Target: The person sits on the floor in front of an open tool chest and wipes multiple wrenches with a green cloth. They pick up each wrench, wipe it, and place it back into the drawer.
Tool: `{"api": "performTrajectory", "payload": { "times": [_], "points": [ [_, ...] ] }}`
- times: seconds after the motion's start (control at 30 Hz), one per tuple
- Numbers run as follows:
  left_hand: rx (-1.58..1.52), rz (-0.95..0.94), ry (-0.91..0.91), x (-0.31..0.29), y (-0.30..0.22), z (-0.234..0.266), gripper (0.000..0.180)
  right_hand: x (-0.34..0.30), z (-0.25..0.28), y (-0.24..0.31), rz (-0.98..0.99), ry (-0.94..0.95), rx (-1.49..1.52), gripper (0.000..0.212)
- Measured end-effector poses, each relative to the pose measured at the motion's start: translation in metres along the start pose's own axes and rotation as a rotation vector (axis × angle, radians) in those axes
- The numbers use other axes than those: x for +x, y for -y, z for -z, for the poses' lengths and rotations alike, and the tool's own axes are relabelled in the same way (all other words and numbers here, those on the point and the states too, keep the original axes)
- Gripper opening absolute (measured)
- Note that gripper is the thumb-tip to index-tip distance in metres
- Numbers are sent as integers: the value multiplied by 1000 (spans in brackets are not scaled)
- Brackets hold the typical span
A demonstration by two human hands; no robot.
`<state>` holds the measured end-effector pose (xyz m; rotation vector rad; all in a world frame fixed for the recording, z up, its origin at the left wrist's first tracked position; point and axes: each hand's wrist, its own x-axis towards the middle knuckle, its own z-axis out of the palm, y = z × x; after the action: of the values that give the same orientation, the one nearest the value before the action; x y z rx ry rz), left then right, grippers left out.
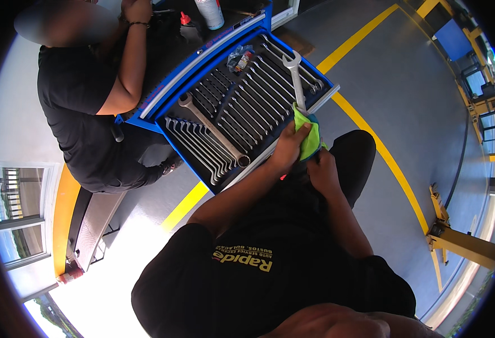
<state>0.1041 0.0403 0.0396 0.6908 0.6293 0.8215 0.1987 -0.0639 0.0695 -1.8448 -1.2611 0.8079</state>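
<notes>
Left hand [290, 145] grips wrench [296, 80] wrapped in cloth [311, 134], above front edge of drawer [327, 97], near right corner; right hand [323, 170] closed on cloth's lower end. Big wrench [212, 127] lies over smaller wrenches [198, 146]; bag [240, 57] near back edge.

- One open-ended wrench [296, 84], right of upper centre
- One green cloth [310, 138], right of centre
- One blue drawer [324, 99], upper centre
- One large wrench [213, 128] across the drawer
- Smaller wrenches [199, 147]: well over a dozen, too closely set to count exactly
- One plastic bag [240, 58], upper centre
- One spray can [209, 12], top centre
- One red-capped bottle [190, 29], top centre
- One co-worker [75, 96], upper left
</notes>
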Motion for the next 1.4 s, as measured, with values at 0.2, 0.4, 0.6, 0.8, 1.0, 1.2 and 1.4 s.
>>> {"api": "performTrajectory", "payload": {
  "times": [0.2,0.4,0.6,0.8,1.0,1.2,1.4],
  "points": [
    [350,-16,158,15,-20,25,23,-1,16,22,-243,213,109,32],
    [587,106,292,-14,-33,10,28,40,28,14,-16,-155,281,37],
    [571,337,365,-42,-21,8,35,70,28,-20,-270,-139,616,37],
    [944,178,286,-38,-47,38,34,83,10,-16,-271,-195,635,36],
    [924,40,-177,-4,-66,48,28,73,-17,10,-199,-310,794,31],
    [437,-109,-461,28,-20,86,30,55,-32,29,67,-305,642,28],
    [484,247,117,-30,-31,32,37,81,22,16,-92,-443,594,35]
  ]
}}
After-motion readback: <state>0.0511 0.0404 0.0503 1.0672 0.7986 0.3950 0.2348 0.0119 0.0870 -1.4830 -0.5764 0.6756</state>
